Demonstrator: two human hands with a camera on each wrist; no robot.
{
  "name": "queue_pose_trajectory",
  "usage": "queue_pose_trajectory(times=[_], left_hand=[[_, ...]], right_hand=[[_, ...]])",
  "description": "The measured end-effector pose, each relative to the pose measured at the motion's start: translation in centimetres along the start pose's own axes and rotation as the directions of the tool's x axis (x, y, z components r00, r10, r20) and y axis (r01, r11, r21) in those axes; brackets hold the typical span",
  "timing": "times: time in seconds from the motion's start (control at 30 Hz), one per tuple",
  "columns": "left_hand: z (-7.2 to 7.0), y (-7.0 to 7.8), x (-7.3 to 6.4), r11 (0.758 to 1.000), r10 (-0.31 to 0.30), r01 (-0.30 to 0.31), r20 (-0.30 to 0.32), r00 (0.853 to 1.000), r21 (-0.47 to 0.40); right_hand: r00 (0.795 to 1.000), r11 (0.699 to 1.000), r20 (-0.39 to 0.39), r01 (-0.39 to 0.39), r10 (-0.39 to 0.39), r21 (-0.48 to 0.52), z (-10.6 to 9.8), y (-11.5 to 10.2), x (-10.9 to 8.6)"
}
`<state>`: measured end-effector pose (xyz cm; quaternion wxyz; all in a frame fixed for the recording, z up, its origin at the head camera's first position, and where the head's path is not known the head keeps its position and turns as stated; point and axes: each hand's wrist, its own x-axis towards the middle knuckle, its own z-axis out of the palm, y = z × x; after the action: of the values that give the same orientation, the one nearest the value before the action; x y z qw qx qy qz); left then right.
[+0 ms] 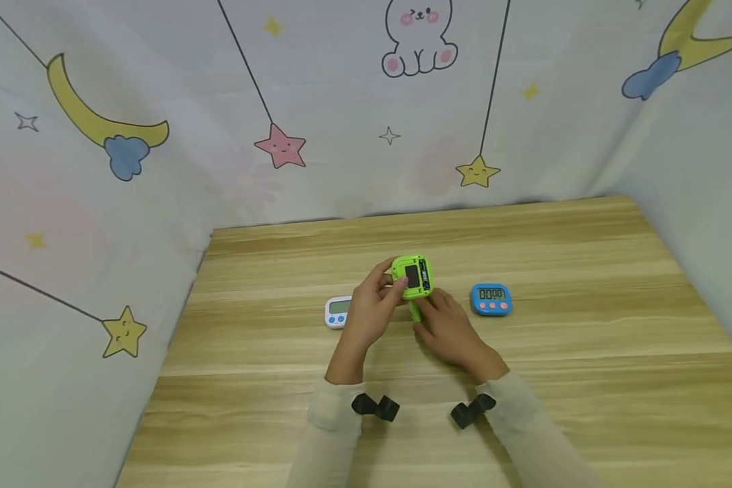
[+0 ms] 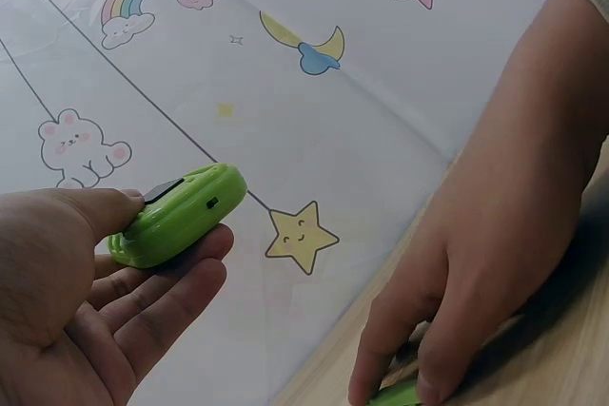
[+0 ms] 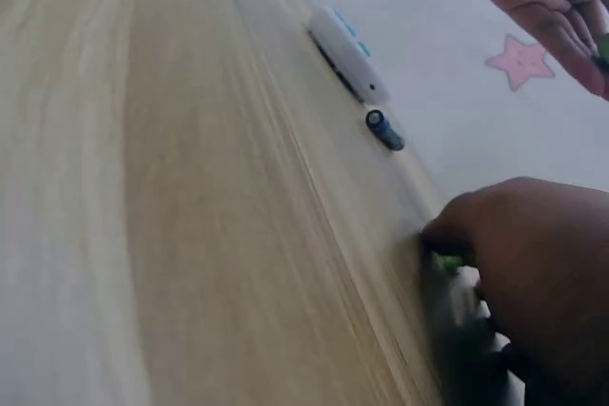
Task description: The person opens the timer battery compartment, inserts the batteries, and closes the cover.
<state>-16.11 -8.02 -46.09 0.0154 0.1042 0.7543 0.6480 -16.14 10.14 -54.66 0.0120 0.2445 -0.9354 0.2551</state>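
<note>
My left hand [image 1: 371, 308] holds a green digital timer [image 1: 411, 293] up off the table, thumb on its back and fingers beneath. The back faces up, with a dark rectangular panel and an uncovered slot where a battery [image 1: 425, 276] shows. Low at the tabletop, just right of and below the timer, my right hand [image 1: 451, 332] pinches a thin green battery cover [image 1: 415, 312] between thumb and fingers. In the left wrist view this cover [image 2: 395, 395] peeks out under the fingertips. The right wrist view shows it mostly hidden by the hand.
A white timer [image 1: 337, 313] with blue buttons lies left, partly behind my left hand. A small dark battery [image 3: 384, 130] lies close to it in the right wrist view. To the right is a blue timer [image 1: 491, 301]. Printed cloth walls surround the wooden table [image 1: 585, 285].
</note>
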Motion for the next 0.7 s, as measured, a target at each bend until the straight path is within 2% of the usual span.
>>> queue_pose_trajectory(times=[0.23,0.47,0.7], left_hand=[[-0.1,0.0,0.0,1.0,0.012,-0.012,-0.005,1.0,0.006],[-0.1,0.2,0.0,1.0,0.013,-0.013,0.005,1.0,0.005],[-0.1,0.3,-0.1,1.0,0.009,-0.009,0.008,1.0,0.007]], right_hand=[[0.998,1.0,-0.064,0.001,0.0,0.017,-0.5,0.8,0.3],[0.997,0.994,-0.028,-0.065,0.068,0.092,-1.2,0.7,0.2],[0.996,0.987,-0.022,-0.086,0.09,0.133,-1.4,0.3,0.1]])
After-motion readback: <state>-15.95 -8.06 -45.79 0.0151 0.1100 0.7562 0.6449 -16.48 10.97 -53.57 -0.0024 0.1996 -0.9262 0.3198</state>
